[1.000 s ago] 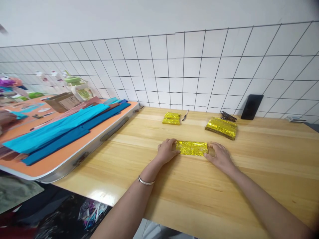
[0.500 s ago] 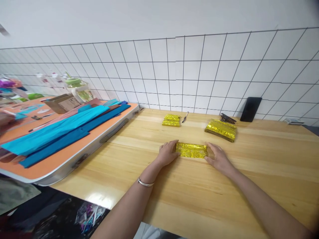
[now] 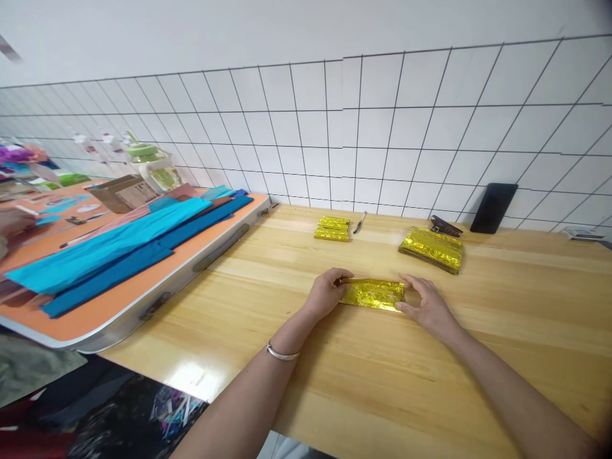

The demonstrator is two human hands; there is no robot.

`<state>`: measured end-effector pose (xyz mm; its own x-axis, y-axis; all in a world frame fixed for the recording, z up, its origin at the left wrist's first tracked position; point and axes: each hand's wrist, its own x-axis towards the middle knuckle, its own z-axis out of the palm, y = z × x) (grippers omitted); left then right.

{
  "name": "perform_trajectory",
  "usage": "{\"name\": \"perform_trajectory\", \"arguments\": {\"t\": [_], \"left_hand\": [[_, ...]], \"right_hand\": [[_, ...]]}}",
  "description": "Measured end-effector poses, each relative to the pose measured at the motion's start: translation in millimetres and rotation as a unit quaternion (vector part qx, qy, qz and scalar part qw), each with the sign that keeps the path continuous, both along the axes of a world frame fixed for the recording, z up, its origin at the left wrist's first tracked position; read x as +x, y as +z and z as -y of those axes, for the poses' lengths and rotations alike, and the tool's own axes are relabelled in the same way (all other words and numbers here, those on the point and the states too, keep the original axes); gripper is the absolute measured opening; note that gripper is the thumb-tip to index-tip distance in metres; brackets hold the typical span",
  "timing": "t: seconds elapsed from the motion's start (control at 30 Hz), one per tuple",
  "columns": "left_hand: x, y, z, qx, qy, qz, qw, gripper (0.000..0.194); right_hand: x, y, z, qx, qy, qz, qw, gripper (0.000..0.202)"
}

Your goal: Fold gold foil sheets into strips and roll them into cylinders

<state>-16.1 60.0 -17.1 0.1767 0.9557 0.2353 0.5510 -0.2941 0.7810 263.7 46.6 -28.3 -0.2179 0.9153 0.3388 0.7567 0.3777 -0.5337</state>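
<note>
A folded piece of shiny gold foil paper (image 3: 373, 294) lies on the wooden table between my hands. My left hand (image 3: 326, 293) is closed on its left end, thumb on top and fingers curled at the far edge. At the opposite end, my right hand (image 3: 427, 305) holds the paper by its corners, thumb at the near one and forefinger at the far one. Beyond my right hand lies a thick stack of gold foil paper (image 3: 431, 249), with a black stapler (image 3: 445, 226) behind it. A smaller gold foil bundle (image 3: 332, 228) sits farther back, beside a pen (image 3: 360, 222).
A black phone (image 3: 493, 208) leans against the tiled wall. On the left, an orange-topped folding table (image 3: 102, 313) bears blue paper strips (image 3: 119, 237), a cardboard box (image 3: 125, 193) and a green-lidded bottle (image 3: 152, 164). Another person's hand (image 3: 16, 223) shows at the left edge.
My left fingers have curled and the thumb has moved onto the paper's left end. The gold foil paper sits slightly lower and farther right in view. My right hand still holds its end.
</note>
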Motion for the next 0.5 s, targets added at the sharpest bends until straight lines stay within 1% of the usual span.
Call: {"name": "perform_trajectory", "arguments": {"t": [0.13,0.33,0.43,0.5], "left_hand": [[2,3.9,2,0.021,-0.004,0.024,0.999,0.013],[6,11.6,9,0.045,-0.001,0.033,0.998,0.009],[8,15.4,15,0.060,-0.011,0.027,0.998,0.007],[8,18.5,18,0.070,-0.021,0.021,0.997,0.007]], "right_hand": [[-2,1.9,1,0.018,0.004,-0.018,1.000,0.051],[-7,12.4,8,0.036,-0.004,-0.051,0.998,0.028],[-10,18.1,12,0.044,-0.003,-0.055,0.998,0.016],[-11,22.1,14,0.049,-0.003,-0.057,0.997,0.012]]}}
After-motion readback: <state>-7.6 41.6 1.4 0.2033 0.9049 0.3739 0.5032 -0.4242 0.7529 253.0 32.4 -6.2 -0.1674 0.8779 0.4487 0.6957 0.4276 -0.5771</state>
